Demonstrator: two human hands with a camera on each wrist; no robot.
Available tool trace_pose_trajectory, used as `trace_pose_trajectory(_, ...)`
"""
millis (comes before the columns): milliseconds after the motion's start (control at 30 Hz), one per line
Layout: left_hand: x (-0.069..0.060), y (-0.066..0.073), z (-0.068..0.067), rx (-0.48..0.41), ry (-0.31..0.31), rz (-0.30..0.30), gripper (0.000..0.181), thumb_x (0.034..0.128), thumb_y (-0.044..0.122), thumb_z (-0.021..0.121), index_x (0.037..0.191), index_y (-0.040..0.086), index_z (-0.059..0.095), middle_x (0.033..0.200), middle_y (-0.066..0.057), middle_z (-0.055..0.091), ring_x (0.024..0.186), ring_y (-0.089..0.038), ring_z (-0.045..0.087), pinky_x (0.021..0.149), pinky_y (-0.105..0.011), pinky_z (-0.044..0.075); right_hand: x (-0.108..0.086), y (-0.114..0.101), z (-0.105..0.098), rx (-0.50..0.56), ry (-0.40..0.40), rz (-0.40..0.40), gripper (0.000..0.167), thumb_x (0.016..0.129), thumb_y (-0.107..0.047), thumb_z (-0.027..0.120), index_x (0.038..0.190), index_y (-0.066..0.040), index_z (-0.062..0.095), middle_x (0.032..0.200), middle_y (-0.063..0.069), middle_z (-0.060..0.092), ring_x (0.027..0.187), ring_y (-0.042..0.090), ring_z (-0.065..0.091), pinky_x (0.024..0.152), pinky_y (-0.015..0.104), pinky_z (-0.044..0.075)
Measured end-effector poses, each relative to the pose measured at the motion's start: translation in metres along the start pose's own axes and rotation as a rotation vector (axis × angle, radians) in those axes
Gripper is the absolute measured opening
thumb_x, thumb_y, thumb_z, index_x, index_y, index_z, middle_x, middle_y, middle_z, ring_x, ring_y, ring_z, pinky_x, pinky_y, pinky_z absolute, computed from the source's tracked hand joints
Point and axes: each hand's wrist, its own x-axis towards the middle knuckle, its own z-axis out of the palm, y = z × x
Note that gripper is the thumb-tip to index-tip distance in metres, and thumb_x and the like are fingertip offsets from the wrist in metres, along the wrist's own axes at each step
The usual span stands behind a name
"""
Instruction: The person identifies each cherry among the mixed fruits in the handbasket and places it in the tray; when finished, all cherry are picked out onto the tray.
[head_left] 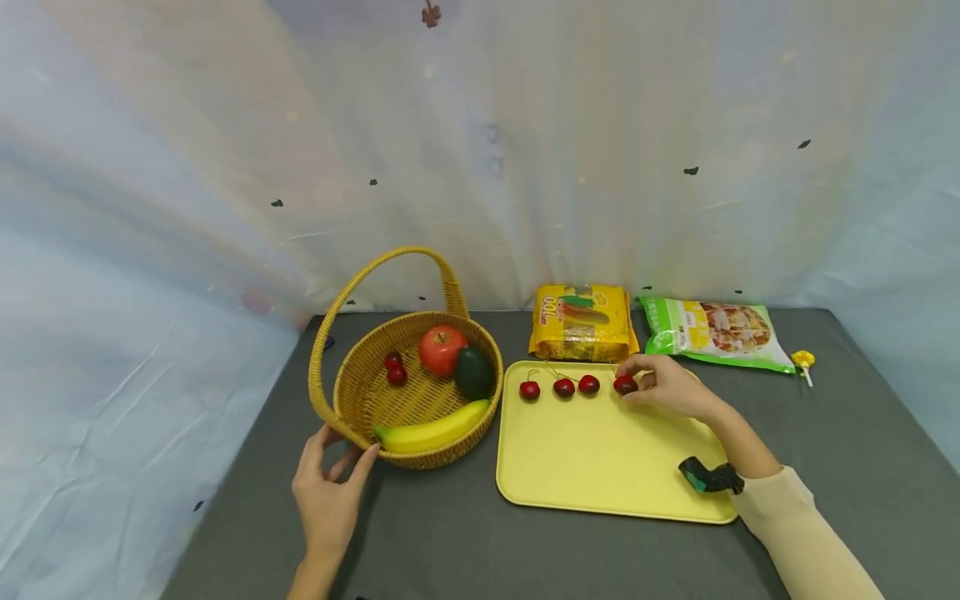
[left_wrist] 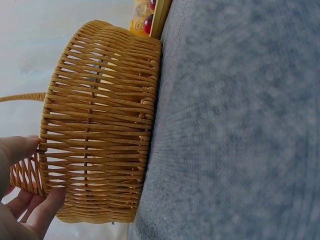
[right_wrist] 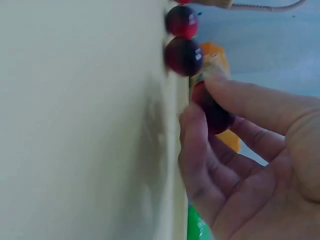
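My left hand (head_left: 327,492) grips the rim of a woven basket (head_left: 420,462) beside the foot of its tall handle, thumb and fingers on either side in the left wrist view. Inside the basket are a red apple (head_left: 441,350), a dark green avocado (head_left: 474,373), a banana (head_left: 435,430) and two cherries (head_left: 397,375). Over the back of a yellow tray (head_left: 585,467), my right hand (head_left: 671,387) pinches a dark red cherry (right_wrist: 214,107) between thumb and fingers. Three more cherries (head_left: 564,388) lie in a row along the tray's back edge, left of that hand.
Behind the tray lies a yellow snack packet (head_left: 583,325). A green and white bag (head_left: 716,335) is to its right, followed by a yellow lollipop (head_left: 803,361). The grey table (head_left: 450,533) ends at a hanging pale cloth (head_left: 525,167).
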Motion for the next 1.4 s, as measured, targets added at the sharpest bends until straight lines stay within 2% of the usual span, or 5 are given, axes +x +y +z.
trace_pose_trajectory(567,0.001,0.003,0.001,-0.014,-0.015,-0.006,0.063,0.0750,-0.010,0.083,0.132,-0.006,0.058,0.114,-0.015,0.059,0.109,-0.010,0.056,0.083,-0.020,0.060,-0.001,0.009,0.011,-0.155,0.092,0.004,0.034,0.083,-0.004,0.081,0.110,0.004,0.062,0.105,0.017,0.060,0.069,0.018,0.056,0.056,0.024,0.050)
trace_pose_trajectory(867,0.002,0.017,0.001,0.027,0.032,0.028,0.061,0.0711,-0.018,0.081,0.127,-0.012,0.058,0.108,-0.010,0.059,0.104,-0.015,0.056,0.080,-0.017,0.059,0.002,-0.045,0.013,-0.282,0.094,-0.112,0.052,0.087,-0.005,0.077,0.132,0.009,0.055,0.117,0.024,0.055,0.076,0.019,0.061,0.062,0.030,0.058)
trace_pose_trajectory(1000,0.003,0.019,0.000,0.023,0.028,0.019,0.060,0.0716,-0.018,0.081,0.127,-0.013,0.058,0.108,-0.010,0.058,0.104,-0.015,0.057,0.081,-0.018,0.059,0.035,-0.087,0.037,-0.189,0.022,-0.257,0.044,0.090,-0.009,0.075,0.130,0.002,0.060,0.119,0.018,0.060,0.086,0.024,0.064,0.073,0.034,0.061)
trace_pose_trajectory(1200,0.003,0.006,-0.001,0.003,0.009,-0.006,0.061,0.0742,-0.011,0.083,0.130,-0.007,0.058,0.111,-0.007,0.059,0.106,-0.010,0.056,0.083,-0.019,0.059,0.119,-0.155,0.096,-0.106,-0.188,-0.459,0.038,0.093,-0.014,0.074,0.127,-0.001,0.063,0.123,0.018,0.060,0.109,0.036,0.061,0.088,0.032,0.059)
trace_pose_trajectory(1400,-0.001,0.002,-0.001,0.019,-0.007,0.002,0.063,0.0732,-0.011,0.084,0.130,-0.008,0.057,0.113,-0.005,0.058,0.108,-0.010,0.056,0.083,-0.021,0.059,0.187,-0.200,0.161,-0.170,-0.401,-0.430,0.045,0.094,-0.015,0.072,0.135,0.000,0.058,0.136,0.015,0.057,0.126,0.025,0.053,0.104,0.027,0.049)
